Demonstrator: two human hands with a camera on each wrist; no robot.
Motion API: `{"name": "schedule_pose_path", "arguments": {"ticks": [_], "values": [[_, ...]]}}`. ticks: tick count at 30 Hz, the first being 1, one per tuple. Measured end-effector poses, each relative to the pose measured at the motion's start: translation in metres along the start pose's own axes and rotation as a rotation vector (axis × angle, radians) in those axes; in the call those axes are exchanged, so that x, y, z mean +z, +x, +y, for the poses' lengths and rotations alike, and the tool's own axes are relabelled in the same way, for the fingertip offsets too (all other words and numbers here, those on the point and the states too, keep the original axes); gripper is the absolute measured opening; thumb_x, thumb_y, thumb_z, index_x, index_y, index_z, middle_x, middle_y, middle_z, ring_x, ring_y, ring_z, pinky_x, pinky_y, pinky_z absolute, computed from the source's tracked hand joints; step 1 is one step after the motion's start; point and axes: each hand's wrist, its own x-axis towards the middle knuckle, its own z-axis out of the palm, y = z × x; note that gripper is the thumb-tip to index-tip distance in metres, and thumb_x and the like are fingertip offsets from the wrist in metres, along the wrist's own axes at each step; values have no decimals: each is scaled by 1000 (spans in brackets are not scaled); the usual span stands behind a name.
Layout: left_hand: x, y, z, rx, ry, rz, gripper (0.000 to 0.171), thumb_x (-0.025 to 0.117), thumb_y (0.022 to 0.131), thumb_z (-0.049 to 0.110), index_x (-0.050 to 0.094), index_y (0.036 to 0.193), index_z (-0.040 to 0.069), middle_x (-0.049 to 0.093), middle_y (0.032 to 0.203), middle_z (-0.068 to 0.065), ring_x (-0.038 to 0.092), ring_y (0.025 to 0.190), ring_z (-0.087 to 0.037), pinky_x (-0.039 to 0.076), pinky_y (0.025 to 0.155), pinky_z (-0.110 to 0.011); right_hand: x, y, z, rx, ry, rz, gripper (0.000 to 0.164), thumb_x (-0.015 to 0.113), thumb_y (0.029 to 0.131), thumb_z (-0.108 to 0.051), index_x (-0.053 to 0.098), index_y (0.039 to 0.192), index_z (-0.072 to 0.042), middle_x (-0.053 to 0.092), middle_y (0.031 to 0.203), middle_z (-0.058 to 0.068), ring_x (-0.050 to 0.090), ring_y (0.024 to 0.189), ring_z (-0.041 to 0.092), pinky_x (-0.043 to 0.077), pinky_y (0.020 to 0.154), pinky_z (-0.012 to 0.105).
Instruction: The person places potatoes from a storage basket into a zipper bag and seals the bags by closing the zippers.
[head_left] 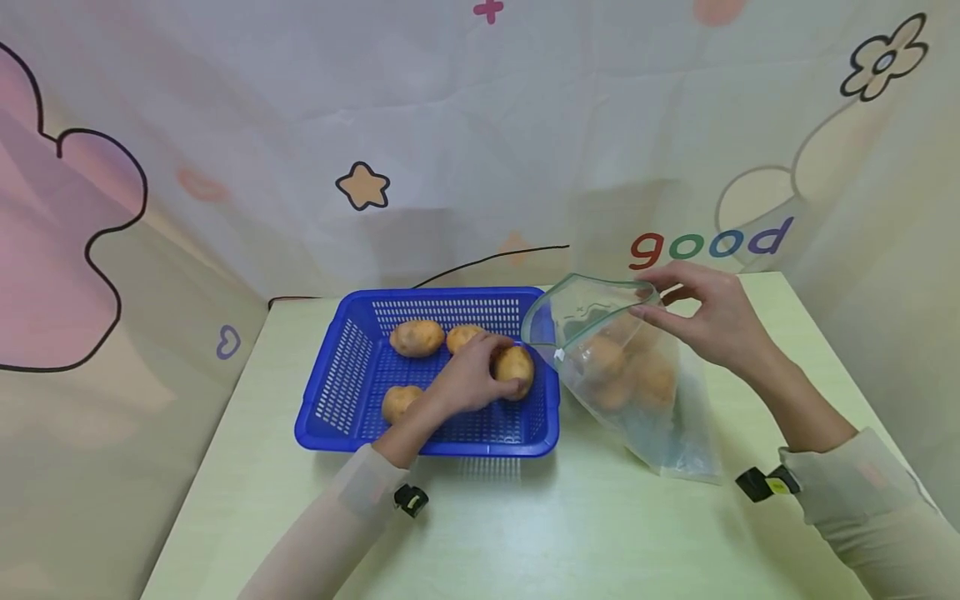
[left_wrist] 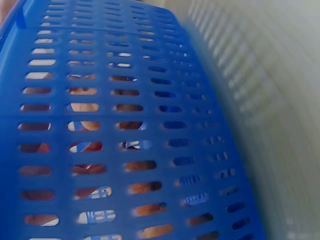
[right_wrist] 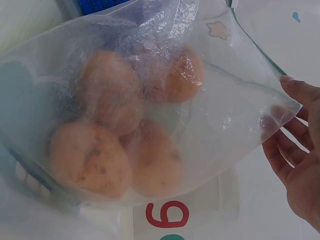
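Inside the blue plastic basket [head_left: 315, 417], my left hand [head_left: 472, 375] grips a potato [head_left: 515, 372] near the right wall, thumb on its near side and fingers over the top. Three more potatoes lie in the basket: one at the back left [head_left: 417, 338], one behind my hand [head_left: 462, 336] and one at the front [head_left: 400, 402], partly covered by my wrist. To the right, my right hand [head_left: 705, 317] pinches the rim of a clear zip bag [right_wrist: 225, 150], whose mouth gapes toward the basket. Several potatoes [right_wrist: 90, 160] show through its plastic. In the left wrist view, the basket's slotted wall hides the left hand's hold.
Basket and bag stand on a pale green table [head_left: 510, 533]. A printed cloth [head_left: 480, 150] hangs right behind the table's back edge. The zip slider [head_left: 559, 355] hangs at the bag's mouth, close to the basket's right rim.
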Motion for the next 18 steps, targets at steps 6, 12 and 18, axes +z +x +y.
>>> {"name": "schedule_pose_path", "arguments": {"ticks": [6,12,18], "values": [[-12,-2,-3,19,-69,33,61,82,94,23,59,143,-4,61,136,-18,62,119,-29,55,100,-40,-1,1,0,7,0,-10,39,88,84,1,77,120,-8,77,100,2,66,92,0,56,81,12],[-28,-6,2,24,-188,37,64,81,96,18,53,149,-3,57,144,-17,63,124,-31,60,96,-36,-2,1,-1,16,-2,-16,38,87,85,0,77,120,-9,77,100,0,66,91,1,56,81,14],[-48,-3,11,23,-251,44,65,80,97,19,49,151,-3,57,144,-16,59,128,-31,57,102,-40,-3,0,0,16,6,-15,36,87,85,-1,77,119,-8,76,99,-1,67,91,2,57,81,15]]}}
